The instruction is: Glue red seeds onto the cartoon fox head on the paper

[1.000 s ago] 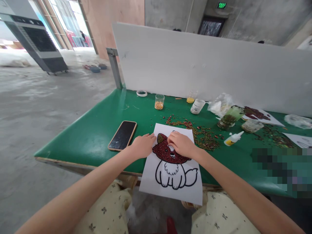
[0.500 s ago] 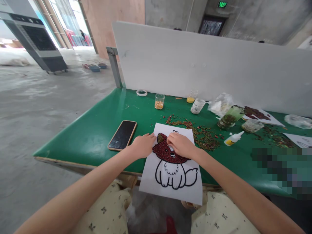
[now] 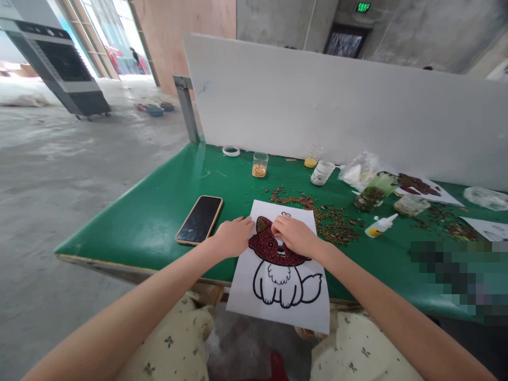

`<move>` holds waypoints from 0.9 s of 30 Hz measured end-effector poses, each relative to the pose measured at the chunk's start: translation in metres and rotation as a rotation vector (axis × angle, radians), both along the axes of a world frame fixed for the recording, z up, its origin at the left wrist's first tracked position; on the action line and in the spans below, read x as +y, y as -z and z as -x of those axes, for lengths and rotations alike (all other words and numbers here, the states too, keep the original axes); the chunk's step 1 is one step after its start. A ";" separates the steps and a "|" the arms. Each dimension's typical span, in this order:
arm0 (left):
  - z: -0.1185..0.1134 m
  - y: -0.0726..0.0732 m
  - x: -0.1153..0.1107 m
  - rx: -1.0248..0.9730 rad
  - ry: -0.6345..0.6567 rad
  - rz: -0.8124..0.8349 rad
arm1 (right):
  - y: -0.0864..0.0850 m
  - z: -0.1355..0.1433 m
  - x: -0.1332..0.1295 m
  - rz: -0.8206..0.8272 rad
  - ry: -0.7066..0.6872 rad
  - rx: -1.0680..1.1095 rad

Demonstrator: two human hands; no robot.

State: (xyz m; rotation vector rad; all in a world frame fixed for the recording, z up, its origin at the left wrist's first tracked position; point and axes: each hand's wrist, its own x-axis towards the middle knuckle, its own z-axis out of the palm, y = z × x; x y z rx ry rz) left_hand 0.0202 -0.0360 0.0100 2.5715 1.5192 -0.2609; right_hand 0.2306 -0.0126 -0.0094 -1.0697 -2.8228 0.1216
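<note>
Longways, the paper (image 3: 280, 275) points away from the lap (image 3: 166, 338), left hand (image 3: 234, 236) lying flat at its left edge, right hand (image 3: 296, 233) curled over the red head (image 3: 273, 256), grip too hidden to tell.

We class this place as a craft workshop in a rough hall, as indicated by the bare floor (image 3: 130, 143), grey unfinished wall (image 3: 273, 24), lit exit sign (image 3: 362, 7), wheeled cooling unit (image 3: 63, 61), and green counter (image 3: 151, 211) carrying loose seeds (image 3: 337, 228), clear containers (image 3: 260, 165) and a partly filled drawing (image 3: 278, 286).
</note>
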 end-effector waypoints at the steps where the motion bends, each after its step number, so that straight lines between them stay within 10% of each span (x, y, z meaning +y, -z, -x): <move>1: 0.000 0.000 0.000 0.003 -0.001 0.000 | 0.000 0.000 0.000 -0.007 -0.005 -0.003; 27: -0.002 -0.003 -0.001 0.028 0.005 0.011 | 0.000 0.001 0.002 -0.041 -0.044 -0.012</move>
